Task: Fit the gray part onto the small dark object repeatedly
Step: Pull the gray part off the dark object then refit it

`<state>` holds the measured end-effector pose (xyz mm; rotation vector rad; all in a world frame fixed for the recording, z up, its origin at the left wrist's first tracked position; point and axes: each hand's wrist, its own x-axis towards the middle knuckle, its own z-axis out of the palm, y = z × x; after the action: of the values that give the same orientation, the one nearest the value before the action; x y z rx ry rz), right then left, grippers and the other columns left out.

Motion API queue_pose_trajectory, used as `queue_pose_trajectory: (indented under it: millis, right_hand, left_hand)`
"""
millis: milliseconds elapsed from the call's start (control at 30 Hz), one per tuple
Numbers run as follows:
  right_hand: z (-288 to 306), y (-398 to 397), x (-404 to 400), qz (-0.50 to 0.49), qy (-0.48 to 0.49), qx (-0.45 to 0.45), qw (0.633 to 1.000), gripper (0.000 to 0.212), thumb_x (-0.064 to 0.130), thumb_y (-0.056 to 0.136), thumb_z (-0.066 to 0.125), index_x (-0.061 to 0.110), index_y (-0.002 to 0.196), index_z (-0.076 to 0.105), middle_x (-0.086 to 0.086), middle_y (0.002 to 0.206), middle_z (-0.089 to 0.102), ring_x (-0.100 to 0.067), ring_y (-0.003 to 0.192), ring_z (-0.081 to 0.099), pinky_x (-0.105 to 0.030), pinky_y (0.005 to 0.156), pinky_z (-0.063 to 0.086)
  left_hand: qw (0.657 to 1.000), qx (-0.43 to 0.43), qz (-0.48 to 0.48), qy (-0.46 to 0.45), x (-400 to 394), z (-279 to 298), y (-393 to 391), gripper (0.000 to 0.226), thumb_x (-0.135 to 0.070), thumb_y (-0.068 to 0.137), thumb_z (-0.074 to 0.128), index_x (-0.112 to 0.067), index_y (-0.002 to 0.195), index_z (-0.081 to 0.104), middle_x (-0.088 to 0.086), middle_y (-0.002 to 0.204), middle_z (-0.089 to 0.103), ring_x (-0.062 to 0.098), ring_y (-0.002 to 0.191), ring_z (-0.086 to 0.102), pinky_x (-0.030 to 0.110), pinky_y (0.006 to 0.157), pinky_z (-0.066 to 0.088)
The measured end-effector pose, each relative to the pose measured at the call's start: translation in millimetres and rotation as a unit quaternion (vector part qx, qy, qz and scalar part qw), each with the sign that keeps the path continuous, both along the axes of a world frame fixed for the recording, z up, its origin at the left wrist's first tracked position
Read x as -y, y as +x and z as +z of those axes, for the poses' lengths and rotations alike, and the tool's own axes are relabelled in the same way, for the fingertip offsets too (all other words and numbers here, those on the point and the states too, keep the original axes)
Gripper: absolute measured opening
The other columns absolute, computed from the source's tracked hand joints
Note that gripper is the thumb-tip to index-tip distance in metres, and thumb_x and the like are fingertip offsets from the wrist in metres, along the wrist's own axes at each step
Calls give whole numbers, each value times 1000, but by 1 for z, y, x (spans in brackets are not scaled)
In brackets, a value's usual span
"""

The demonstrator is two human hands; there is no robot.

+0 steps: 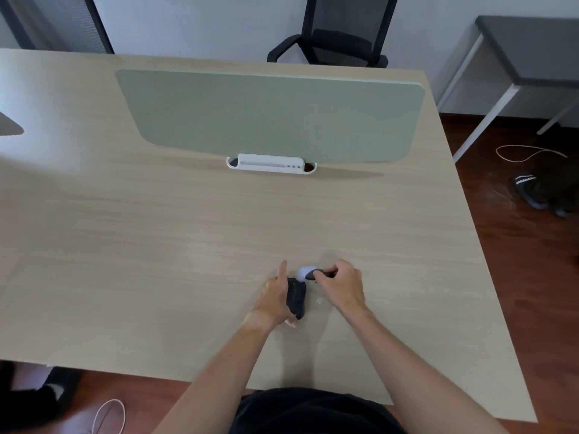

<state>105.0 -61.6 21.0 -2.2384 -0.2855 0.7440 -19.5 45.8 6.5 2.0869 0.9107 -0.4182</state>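
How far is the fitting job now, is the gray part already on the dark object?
Not yet seated. The left hand grips the small dark object on the table. The right hand pinches the gray part just beyond its far end. Left: joining them. Earlier rounds cannot be judged.

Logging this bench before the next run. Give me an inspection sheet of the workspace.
Surface: light wood table, green divider panel standing in a white bracket.
Job's things: dark object on the table; gray part just beyond it, apart.
Clutter: small clear bit by the dark object.
Grips: left hand grips the dark object, index finger straight; right hand pinches the gray part.
Cables: white cord on the floor.
Surroundings: black chair, gray side table, shoes.
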Motion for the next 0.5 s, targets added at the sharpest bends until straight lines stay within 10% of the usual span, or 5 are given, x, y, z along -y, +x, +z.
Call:
queue_pose_trajectory:
  millis: [500]
  right_hand:
    - [-1, -3, 1, 4, -25, 65, 998, 13, 24, 74, 67, 18, 69, 56, 2, 71, 64, -21, 67, 63, -35, 58, 52]
  left_hand:
    - [1000, -6, -13, 9, -3, 3, 2, 139, -17, 47, 95, -19, 152, 5, 6, 142, 40, 27, 135, 37, 36, 104, 43]
